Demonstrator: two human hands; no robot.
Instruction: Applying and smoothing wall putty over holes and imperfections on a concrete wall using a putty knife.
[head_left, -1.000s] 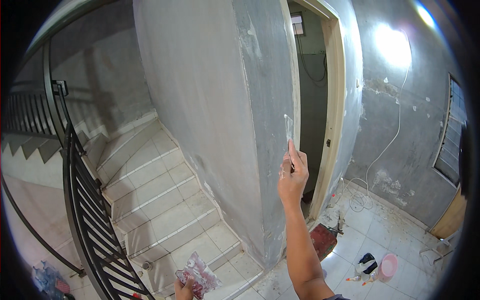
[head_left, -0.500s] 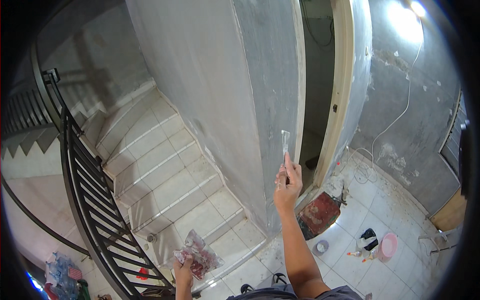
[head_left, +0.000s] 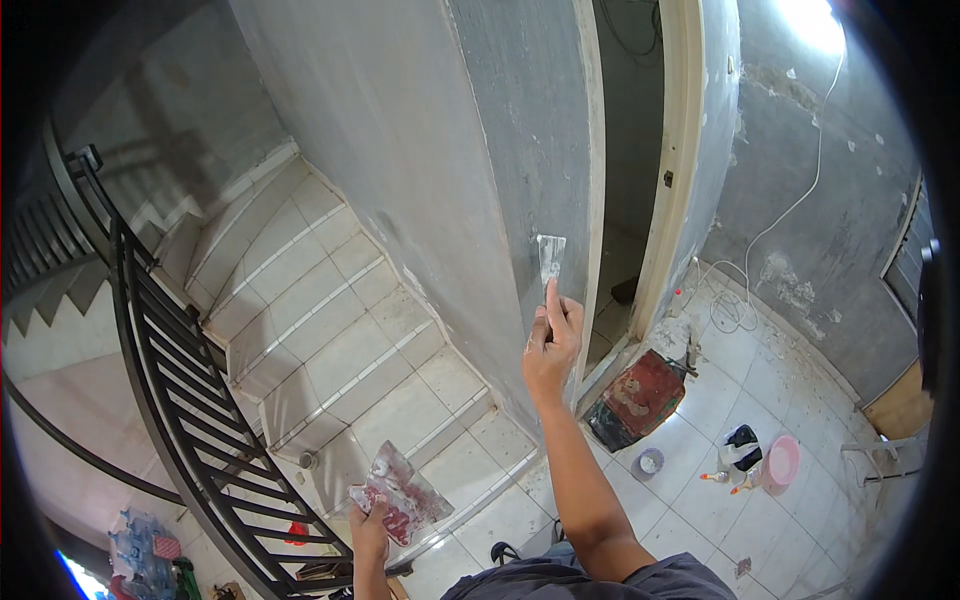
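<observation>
Two hands in play, one tool each. Right hand (head_left: 552,345) is clenched around the handle of a putty knife (head_left: 550,258), index finger laid along it, blade flat against the grey wall (head_left: 420,150) right at the outer corner next to the door frame (head_left: 672,160). Left hand (head_left: 368,520) is low near the bottom edge, gripping a flat hawk board (head_left: 400,492) smeared with white and reddish filler, held roughly level over the tiled stairs (head_left: 330,330) and well apart from the wall. Looks like the skim/patch step on the corner edge: blade on the surface mid-stroke. My read: next move needs steady pressure with the blade kept at a shallow angle along the corner, then a reload from the board, which means bringing the two hands together. Count: one knife, one board, one black stair railing (head_left: 170,390) on the left. On the floor tiles to the right: one red-stained tray (head_left: 640,395), one small round container (head_left: 648,463), one pink bowl (head_left: 782,462), one white cable (head_left: 790,215) trailing down the far wall. Small items around the bowl too blurred to count.
</observation>
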